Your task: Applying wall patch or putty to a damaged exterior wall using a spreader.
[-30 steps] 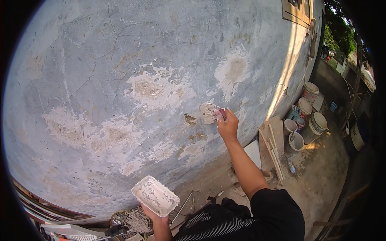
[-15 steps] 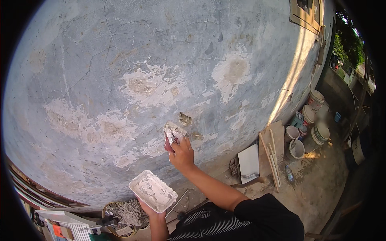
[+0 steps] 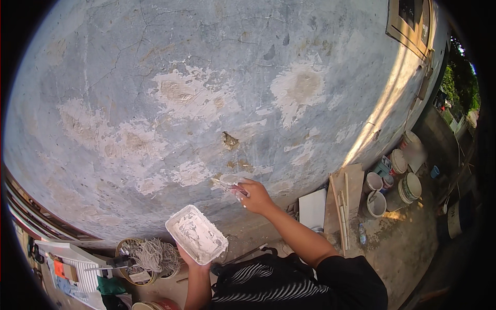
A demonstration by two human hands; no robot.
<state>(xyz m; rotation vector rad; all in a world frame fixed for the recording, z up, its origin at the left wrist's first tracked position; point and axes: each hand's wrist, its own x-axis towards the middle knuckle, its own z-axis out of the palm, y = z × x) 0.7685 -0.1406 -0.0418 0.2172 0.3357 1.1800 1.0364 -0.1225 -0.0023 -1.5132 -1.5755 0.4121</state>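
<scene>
My left hand (image 3: 189, 258) is under a white rectangular plastic tray (image 3: 209, 223), gripping it from below; most of the fingers are hidden. Whitish putty (image 3: 197, 235) is smeared over the tray's inside and rim. Held in the closed fingers of my right hand (image 3: 255, 198) is a putty knife (image 3: 228, 185) with a reddish handle and a putty-coated blade. Its blade points left, by the lower wall; whether it touches the wall I cannot tell. Above it the grey-blue wall (image 3: 206, 41) has a small rough hole (image 3: 230, 140), with pale filler patches (image 3: 188, 93) around.
Several buckets (image 3: 376, 203) stand at the right by the wall. Wooden strips and a board (image 3: 351, 191) lean beside a white panel (image 3: 312, 207). Below left sits a basket of stringy material (image 3: 155, 256) near a white slatted piece (image 3: 85, 271). A window (image 3: 409, 23) is at upper right.
My right hand has moved down and right, away from beside the hole, and the putty knife has turned so its blade points left. The left hand still holds the tray. The view has shifted slightly.
</scene>
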